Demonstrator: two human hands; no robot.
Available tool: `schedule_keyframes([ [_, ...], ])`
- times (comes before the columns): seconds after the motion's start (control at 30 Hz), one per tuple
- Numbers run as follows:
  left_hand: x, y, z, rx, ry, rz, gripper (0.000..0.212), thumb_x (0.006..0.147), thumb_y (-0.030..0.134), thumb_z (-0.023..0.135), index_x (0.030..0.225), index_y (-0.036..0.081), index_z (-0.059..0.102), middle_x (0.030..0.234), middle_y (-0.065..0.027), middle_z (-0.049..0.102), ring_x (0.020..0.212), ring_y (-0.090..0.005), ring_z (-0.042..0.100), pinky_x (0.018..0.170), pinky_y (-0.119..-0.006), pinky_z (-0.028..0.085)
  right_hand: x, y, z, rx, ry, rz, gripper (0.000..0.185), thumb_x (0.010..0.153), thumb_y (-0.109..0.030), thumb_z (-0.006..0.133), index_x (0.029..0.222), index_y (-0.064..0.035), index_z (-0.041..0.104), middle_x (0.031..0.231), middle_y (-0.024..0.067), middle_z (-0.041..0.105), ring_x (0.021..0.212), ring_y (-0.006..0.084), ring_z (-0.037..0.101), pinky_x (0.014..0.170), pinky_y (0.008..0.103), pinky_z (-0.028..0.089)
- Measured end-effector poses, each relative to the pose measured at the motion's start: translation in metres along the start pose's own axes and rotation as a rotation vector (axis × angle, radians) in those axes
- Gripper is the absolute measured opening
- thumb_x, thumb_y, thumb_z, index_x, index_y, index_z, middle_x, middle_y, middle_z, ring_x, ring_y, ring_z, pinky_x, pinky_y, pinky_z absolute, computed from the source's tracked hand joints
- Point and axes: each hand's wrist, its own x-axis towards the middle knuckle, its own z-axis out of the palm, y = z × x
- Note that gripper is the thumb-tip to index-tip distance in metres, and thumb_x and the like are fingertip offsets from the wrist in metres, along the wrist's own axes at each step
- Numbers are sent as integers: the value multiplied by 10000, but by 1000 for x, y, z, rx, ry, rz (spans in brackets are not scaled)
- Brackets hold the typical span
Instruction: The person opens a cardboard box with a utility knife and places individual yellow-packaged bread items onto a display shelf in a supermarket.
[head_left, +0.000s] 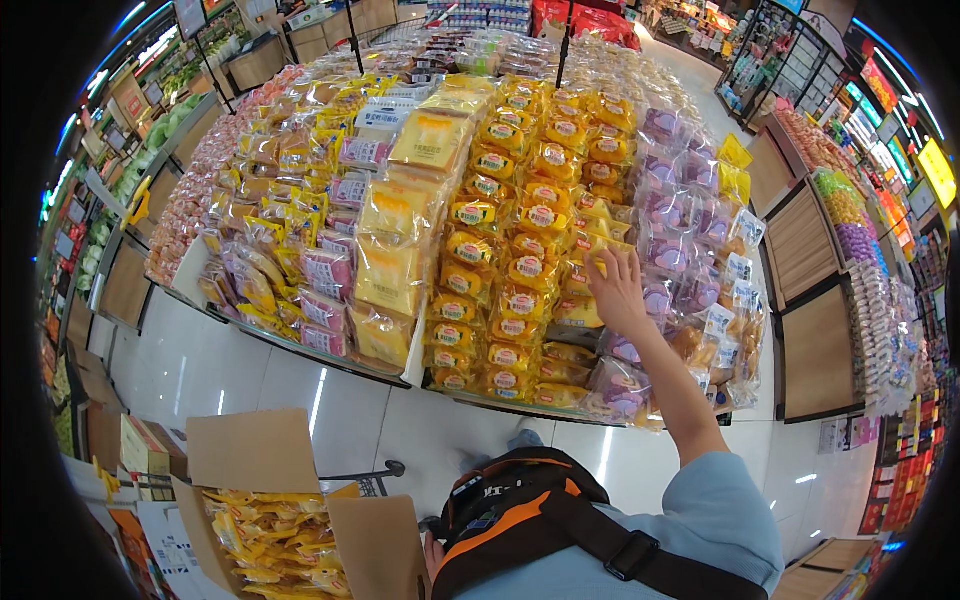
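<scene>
My right hand (618, 291) reaches over the bakery display, its fingers spread on or just above yellow plastic packets (594, 244); whether it grips one cannot be told. Left of it run rows of yellow wrapped breads with oval labels (523, 304). On its other side lie purple-printed packets (669, 251). My left hand (433, 553) shows only in part at the bottom, beside the flap of an open cardboard box; its fingers are mostly hidden. Many yellow packets (281, 544) fill the box (251, 450).
Pale yellow bread packs (390, 274) and pink packets (327, 274) lie further left on the display. Part of a shopping cart (367, 480) shows beside the box. Wooden-sided stands (817, 360) are at the right. A black and orange bag (525, 487) hangs at my front.
</scene>
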Motion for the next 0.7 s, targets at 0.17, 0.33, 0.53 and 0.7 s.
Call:
schedule_keyframes([
  [0.17,-27,56,38,92,-239,204,413,1030,263,458,1344,-3,496,1260,-152,606,1161,-242,584,984,-349,456,0,-13,12,2,120,64,670,833,-47,536,1474,-81,340,1495,183,285,1434,371,219,1163,573,117],
  [0.33,-71,164,69,2,-243,292,397,971,221,555,1279,-29,551,1259,-183,587,1131,-307,586,1001,-400,456,14,-28,24,-44,65,49,707,860,-181,609,1491,-91,303,1539,214,250,1440,378,216,1154,586,138],
  [0.53,-36,223,10,226,200,803,270,1010,129,486,1233,22,594,1090,-94,643,961,-148,607,823,-296,515,11,-15,45,-137,51,142,680,906,-322,543,1506,-99,312,1528,185,317,1418,372,272,1148,569,160],
  [0.7,28,221,-108,890,861,986,640,839,204,713,1415,101,452,1524,-183,318,1392,-372,322,1109,-462,309,-4,-27,33,-305,209,142,696,981,-475,459,1558,-208,177,1590,108,216,1466,300,192,1160,585,134],
])
